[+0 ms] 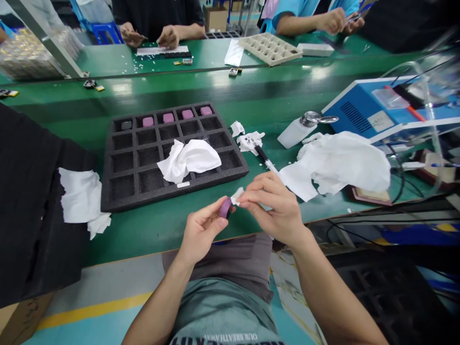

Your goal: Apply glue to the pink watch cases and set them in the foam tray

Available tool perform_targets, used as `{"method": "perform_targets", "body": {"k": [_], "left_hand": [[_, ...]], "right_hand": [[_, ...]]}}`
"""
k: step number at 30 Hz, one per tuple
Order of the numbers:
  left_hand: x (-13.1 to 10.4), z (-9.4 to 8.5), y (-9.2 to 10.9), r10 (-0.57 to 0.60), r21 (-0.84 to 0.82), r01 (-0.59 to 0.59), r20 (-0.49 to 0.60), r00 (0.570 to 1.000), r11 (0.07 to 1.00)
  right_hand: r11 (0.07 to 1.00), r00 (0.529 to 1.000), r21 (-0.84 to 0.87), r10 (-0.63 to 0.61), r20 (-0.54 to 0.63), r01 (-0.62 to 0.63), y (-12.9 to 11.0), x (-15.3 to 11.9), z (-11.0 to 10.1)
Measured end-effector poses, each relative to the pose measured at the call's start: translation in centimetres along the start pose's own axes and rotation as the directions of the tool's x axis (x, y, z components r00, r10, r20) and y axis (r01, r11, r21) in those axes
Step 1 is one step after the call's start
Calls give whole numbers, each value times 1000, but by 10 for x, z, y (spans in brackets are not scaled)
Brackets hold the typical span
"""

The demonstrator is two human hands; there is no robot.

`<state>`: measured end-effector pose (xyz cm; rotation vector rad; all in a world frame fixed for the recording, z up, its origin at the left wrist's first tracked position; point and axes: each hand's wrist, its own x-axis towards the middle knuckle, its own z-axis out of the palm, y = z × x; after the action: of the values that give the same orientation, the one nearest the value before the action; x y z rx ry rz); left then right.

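L hand (201, 232) has the purple pc (225, 207) gripped btwn thumb & fingers, held up over the green table (151, 239) nr its near edge. R hand (278, 208) pinches a tissue scrap (237, 195) btwn thumb & fingertips, right at the pc's R side; can't tell if it's pressing. My forearms cross the table's near edge.

Black tray (158, 197) is just beyond my hands, its front R corner nearest the R one. 4 pink pcs (168, 117) sit in the row along its far edge, w/ a dark pc (126, 125) in the far L corner slot. Crumpled cloth (201, 158) lies over the mid & front slots, almost at the front edge, nr a white label (183, 184).

Room to move: green strip btwn tray's front edge & table's near edge, wider toward L. That side's bounded by a black foam block (36, 191) w/ a white wipe (79, 199) against it. R is tighter: pen-like tool (264, 155) w/ one end on a stained tissue (248, 142) off the tray's R edge, then a bottle (295, 133), a big cloth heap (345, 160) toward the near edge, & blue machine (362, 112) behind it.
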<state>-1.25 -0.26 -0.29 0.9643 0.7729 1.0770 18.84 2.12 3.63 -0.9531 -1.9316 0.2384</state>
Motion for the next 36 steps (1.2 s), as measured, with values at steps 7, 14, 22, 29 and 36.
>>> {"method": "perform_targets", "body": {"k": [7,14,22,29,36], "left_hand": [[-2,2,3,45,16,-46,32,998,999],[-3,5,7,132,16,-133,50,990,991],[-1,4,4,147,29,-149,55,988,988],[-3,1,0,125,67,-124,-13,992,990],[-2,3,1,171,107,-170,-4,985,980]], "right_hand": [[997,999,-63,32,-20,-33,10,-6,12],[984,979,81,167,-118,-158,14,-13,4],[984,995,165,83,-56,-72,-15,-8,0],[996,996,73,51,-75,-45,-19,1,15],[880,906,297,414,-91,-372,-26,-9,23]]}}
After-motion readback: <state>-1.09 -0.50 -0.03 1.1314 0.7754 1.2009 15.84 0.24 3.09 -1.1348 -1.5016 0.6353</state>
